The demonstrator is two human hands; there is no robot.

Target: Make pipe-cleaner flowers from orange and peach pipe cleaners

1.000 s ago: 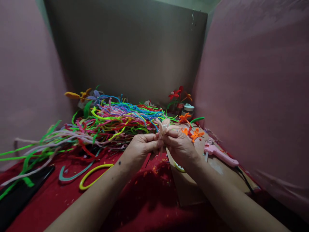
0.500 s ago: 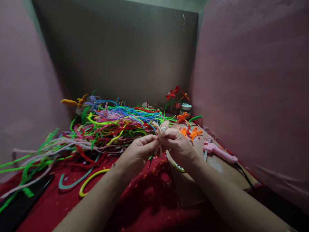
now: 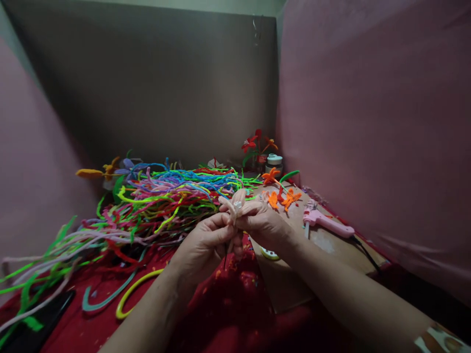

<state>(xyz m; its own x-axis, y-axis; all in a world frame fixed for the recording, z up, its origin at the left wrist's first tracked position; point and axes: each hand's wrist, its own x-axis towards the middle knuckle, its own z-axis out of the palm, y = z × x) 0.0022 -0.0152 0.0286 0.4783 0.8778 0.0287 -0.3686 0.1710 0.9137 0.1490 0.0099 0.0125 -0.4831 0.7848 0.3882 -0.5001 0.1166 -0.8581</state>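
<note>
A pale pink pipe-cleaner flower (image 3: 237, 198) with a small whitish centre is held between both hands, in front of the pile. My left hand (image 3: 206, 238) is closed, pinching the flower's base between thumb and fingers. From the other side my right hand (image 3: 267, 223) has its fingers closed on a petal close to the centre. A thin dark stem points down below the left fingers. The fingers partly hide the lower petals and the join with the stem.
Many coloured pipe cleaners (image 3: 162, 191) lie heaped at the left and back. On a board at the right are orange flowers (image 3: 290, 198) and a pink glue gun (image 3: 327, 223) with its cord. A yellow ring (image 3: 121, 301) rests on the red cloth (image 3: 221, 314).
The view has turned slightly to the right, so everything sits further left. The flower is tilted a little differently, its petals more spread and visible; both hands keep hold of it.
</note>
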